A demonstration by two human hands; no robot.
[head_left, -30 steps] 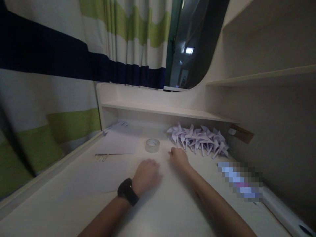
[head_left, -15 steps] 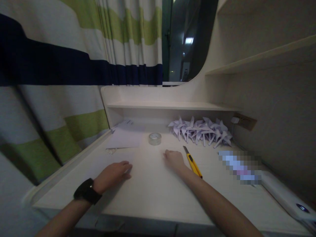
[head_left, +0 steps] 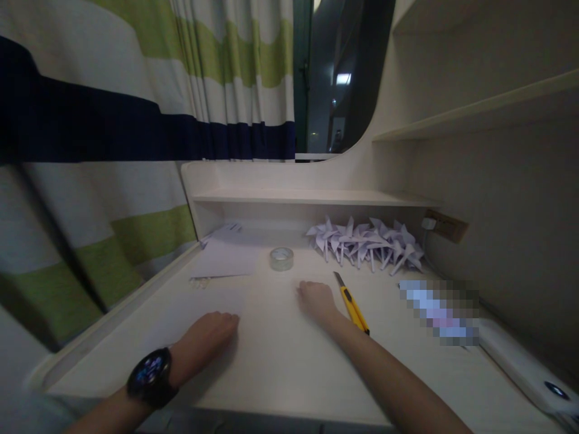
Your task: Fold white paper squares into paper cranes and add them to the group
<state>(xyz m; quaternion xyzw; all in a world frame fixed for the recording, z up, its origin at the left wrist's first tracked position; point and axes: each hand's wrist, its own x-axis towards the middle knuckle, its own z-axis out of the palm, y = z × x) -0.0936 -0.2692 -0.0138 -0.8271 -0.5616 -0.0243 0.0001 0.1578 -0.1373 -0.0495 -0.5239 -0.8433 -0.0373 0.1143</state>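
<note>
My left hand (head_left: 211, 335), with a black watch (head_left: 151, 375) on the wrist, rests palm down at the left front of the white desk. Its fingers are curled in, and no object shows in them. Under and beside it lies a faint white sheet of paper (head_left: 192, 301). My right hand (head_left: 317, 299) rests on the desk in a loose fist, with nothing visible in it. Just right of it lies a yellow box cutter (head_left: 354, 306), its blade out and pointing away from me. A roll of clear tape (head_left: 281, 259) lies flat beyond both hands.
Several white paper pinwheels (head_left: 366, 244) are lined up at the back right. A stack of white paper (head_left: 225, 256) lies at the back left, small pale bits (head_left: 199, 283) by its near edge. A blurred-out device (head_left: 434, 310) and a long white appliance (head_left: 520, 361) sit at right.
My left hand has turned palm down and curled its fingers, where they were apart before. The right hand stays in about the same spot. The view has tilted slightly.
</note>
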